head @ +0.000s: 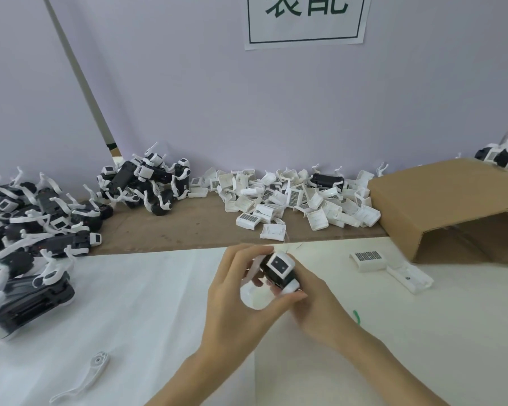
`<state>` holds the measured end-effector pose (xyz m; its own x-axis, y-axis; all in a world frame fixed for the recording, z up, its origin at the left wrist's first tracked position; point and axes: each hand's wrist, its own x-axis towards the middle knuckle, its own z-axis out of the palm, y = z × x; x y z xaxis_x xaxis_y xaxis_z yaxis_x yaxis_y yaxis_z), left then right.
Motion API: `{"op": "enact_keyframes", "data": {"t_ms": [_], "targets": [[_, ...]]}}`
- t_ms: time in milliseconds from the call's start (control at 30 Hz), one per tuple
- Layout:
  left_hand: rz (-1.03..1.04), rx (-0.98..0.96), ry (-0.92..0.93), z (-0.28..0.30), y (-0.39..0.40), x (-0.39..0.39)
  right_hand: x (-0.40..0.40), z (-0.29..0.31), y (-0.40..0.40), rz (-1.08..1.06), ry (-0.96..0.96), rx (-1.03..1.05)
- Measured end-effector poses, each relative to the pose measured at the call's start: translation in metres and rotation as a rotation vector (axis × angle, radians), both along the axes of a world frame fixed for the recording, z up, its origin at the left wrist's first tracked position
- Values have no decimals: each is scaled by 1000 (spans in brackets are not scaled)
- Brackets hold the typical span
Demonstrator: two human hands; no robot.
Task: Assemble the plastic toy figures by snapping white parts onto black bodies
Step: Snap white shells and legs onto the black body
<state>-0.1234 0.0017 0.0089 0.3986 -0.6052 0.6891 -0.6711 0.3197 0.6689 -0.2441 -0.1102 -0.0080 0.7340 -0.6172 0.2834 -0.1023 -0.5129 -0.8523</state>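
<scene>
Two hands grip one toy figure mid-assembly above a white table.

The left hand (232, 291) and right hand (308, 300) both curl around a black body (269, 271), fingertips pinching its white part (285, 266), likely bracing it from both sides to press the snap home. Beyond the hands, along a brown board (159, 230), lie loose white parts (294, 197); finished figures (35, 227) crowd the far left. A cardboard box (440, 206) sits to the right, leaving open tabletop nearest the hands.

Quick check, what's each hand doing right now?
Left hand: fingers curled round the toy figure, gripping it.
Right hand: also gripping the toy figure, fingers pinching its white lower end.
</scene>
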Motion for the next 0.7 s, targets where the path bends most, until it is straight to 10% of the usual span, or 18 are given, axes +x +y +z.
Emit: {"op": "enact_keyframes", "data": {"t_ms": [567, 700], "targets": [[-168, 282, 494, -2, -3, 30, -5, 8, -10, -265, 98, -78], [-157, 309, 620, -4, -3, 43, -10, 17, -16, -15, 122, 378]]}}
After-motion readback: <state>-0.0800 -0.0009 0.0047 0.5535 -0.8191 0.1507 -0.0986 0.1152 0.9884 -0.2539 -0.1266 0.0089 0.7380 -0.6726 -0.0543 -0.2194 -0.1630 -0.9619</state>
